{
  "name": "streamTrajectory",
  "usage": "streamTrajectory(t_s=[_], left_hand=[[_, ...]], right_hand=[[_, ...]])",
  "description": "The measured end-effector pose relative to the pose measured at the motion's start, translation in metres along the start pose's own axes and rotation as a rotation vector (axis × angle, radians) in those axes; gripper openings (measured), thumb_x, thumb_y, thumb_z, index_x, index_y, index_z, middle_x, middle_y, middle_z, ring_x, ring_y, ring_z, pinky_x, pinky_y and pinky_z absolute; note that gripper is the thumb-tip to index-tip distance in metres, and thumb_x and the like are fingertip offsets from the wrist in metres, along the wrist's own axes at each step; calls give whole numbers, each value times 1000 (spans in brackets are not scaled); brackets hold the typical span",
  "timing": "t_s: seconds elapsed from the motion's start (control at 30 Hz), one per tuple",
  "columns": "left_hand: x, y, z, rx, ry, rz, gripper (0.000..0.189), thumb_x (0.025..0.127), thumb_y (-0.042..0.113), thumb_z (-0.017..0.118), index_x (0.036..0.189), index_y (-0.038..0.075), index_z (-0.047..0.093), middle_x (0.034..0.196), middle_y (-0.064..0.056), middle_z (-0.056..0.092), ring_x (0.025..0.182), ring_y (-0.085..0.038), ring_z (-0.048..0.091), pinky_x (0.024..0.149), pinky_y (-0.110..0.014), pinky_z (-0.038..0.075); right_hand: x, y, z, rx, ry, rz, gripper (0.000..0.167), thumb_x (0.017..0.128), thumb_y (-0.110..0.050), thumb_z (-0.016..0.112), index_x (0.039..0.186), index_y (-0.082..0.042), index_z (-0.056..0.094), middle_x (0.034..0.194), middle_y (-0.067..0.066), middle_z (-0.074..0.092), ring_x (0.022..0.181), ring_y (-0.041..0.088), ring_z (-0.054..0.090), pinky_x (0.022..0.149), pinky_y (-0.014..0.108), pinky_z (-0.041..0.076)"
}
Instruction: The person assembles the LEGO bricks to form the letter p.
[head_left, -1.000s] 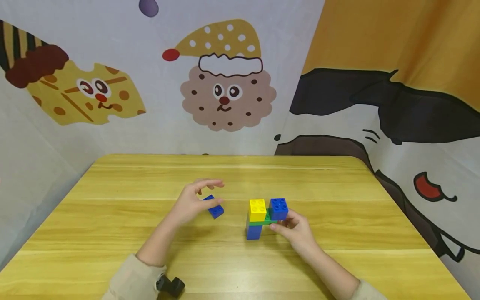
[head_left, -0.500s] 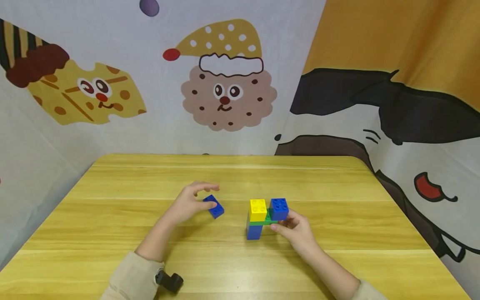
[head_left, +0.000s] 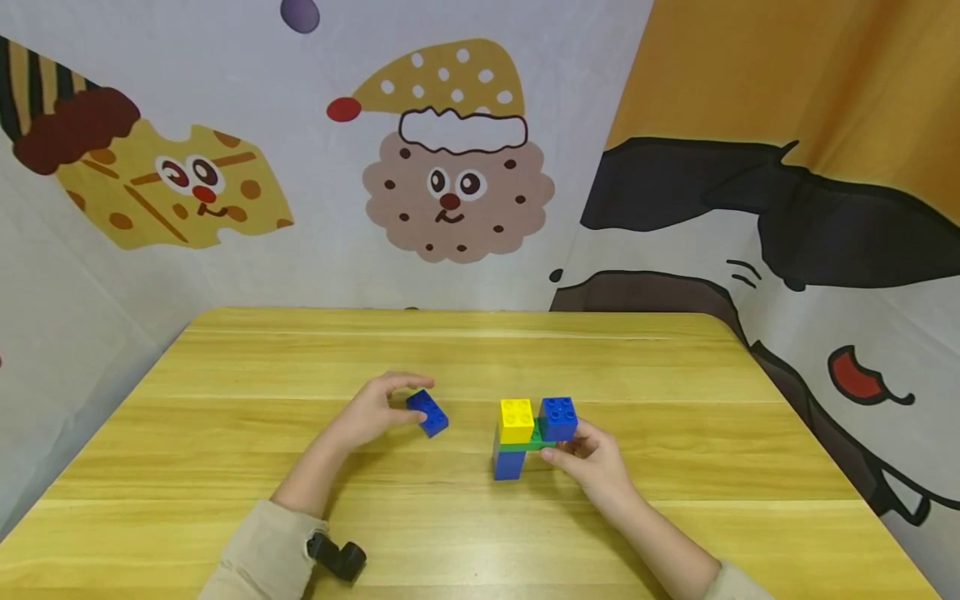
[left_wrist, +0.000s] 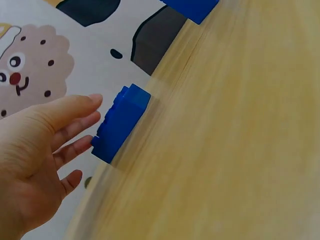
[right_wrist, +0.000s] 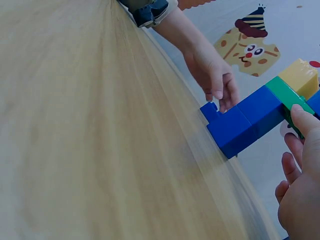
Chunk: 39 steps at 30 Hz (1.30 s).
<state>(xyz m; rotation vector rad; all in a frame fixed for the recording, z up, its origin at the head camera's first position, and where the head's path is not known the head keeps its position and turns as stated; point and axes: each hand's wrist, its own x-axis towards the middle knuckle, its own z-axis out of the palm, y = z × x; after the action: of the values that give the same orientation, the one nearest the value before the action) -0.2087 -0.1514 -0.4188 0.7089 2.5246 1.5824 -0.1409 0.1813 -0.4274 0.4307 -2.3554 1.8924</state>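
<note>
A loose blue toy brick (head_left: 429,414) with two rows of studs lies on the table. My left hand (head_left: 375,412) is beside it, thumb and fingers spread loosely; in the left wrist view its fingertips are close to the studded side of the brick (left_wrist: 122,124). To the right stands a block structure: blue bricks (right_wrist: 247,122) form its column, a green plate (right_wrist: 285,94) crosses the top, and a yellow brick (head_left: 516,421) and another blue brick (head_left: 558,419) sit on the plate. My right hand (head_left: 596,468) pinches the plate's overhanging end under that blue brick.
The wooden table (head_left: 225,467) ends at a back edge against a cloth with cartoon pictures (head_left: 457,200). A black device (head_left: 337,557) is at the left sleeve's cuff.
My left hand has drawn back slightly to the left and lowered, uncovering more of the loose blue brick. The right hand and the block structure have stayed still.
</note>
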Motion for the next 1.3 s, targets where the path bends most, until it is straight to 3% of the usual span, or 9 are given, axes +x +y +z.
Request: streamTrajectory(t_s=[0.13, 0.5, 0.87, 1.03, 1.3], left_hand=[[0, -7, 1, -3, -12, -8, 48, 82, 4, 74, 128, 1, 59, 132, -16, 52, 116, -35, 51, 95, -46, 44], [1, -15, 2, 29, -38, 27, 46, 83, 7, 74, 127, 1, 60, 134, -15, 51, 120, -35, 48, 97, -50, 40], [1, -19, 3, 86, -150, 113, 41, 92, 13, 66, 129, -1, 57, 132, -15, 49, 118, -35, 48, 93, -47, 44], [0, -18, 3, 96, -159, 96, 41, 91, 12, 67, 129, 0, 57, 131, -12, 50, 117, -32, 48, 93, -45, 43], [0, -18, 4, 109, -118, 44, 37, 87, 10, 70, 123, 7, 63, 127, -10, 54, 116, -31, 48, 93, -47, 42]], right_hand=[[0, 0, 0, 4, -8, 6, 27, 80, -2, 75, 105, 1, 67, 92, 3, 69, 78, 17, 53, 71, 27, 45], [-1, 1, -1, 18, -12, 4, 28, 80, -2, 74, 106, 1, 66, 94, 3, 68, 79, 17, 53, 71, 27, 46], [-1, 2, -2, 51, -28, -12, 28, 82, -2, 73, 108, 3, 65, 95, 3, 69, 78, 15, 54, 66, 26, 48], [0, 3, -2, 45, -31, -6, 27, 82, -2, 73, 108, 3, 65, 95, 3, 68, 77, 16, 55, 65, 26, 49], [0, 1, -2, 34, -27, -6, 27, 82, -3, 73, 108, 2, 65, 94, 3, 68, 77, 16, 54, 65, 26, 49]])
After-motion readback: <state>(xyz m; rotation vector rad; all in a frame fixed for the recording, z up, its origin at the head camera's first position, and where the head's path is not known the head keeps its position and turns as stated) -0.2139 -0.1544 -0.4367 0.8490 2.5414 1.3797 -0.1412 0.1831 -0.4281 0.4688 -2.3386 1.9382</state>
